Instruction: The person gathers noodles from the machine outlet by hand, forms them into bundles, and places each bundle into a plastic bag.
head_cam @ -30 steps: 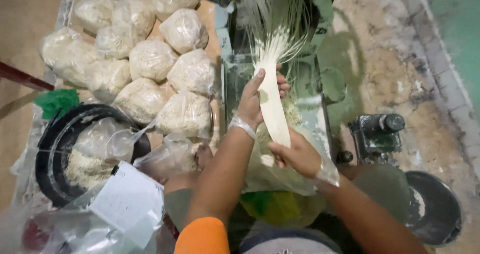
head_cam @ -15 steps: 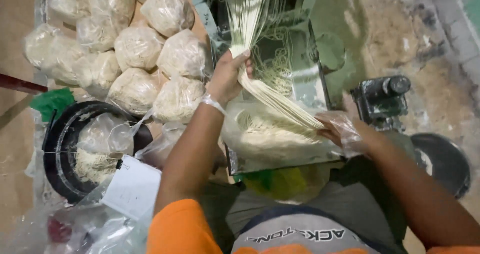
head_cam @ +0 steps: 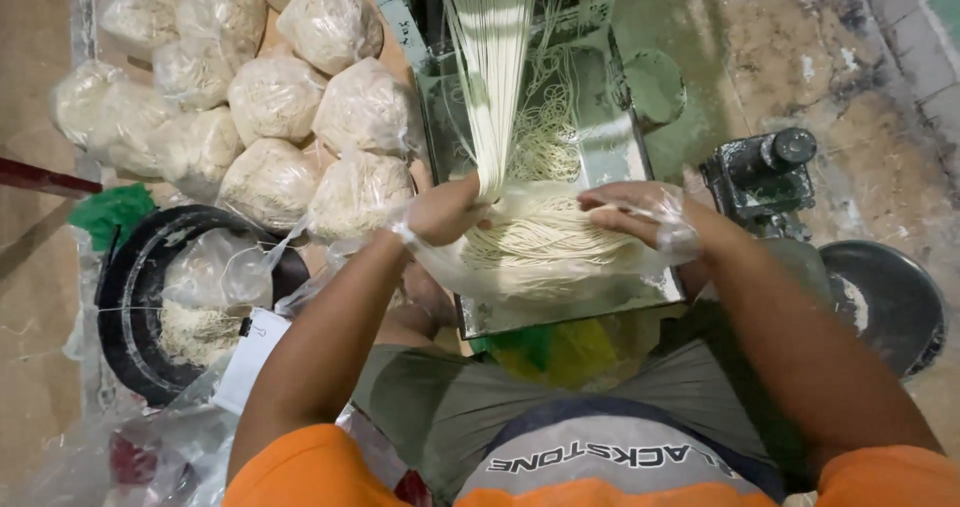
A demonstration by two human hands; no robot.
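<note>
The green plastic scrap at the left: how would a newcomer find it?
Start at the heap of clear noodle bags on the left. Just below it sits a round black basin. The green plastic scrap lies crumpled at that basin's upper left rim, the only bright green thing among pale bags.

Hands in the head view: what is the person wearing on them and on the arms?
Both hands, the left hand and the right hand, are covered in thin, clear, crinkled plastic gloves that end loosely around the wrists. The forearms are uncovered below short orange sleeves at the bottom edge of the picture. No watch or bracelet can be made out.
</note>
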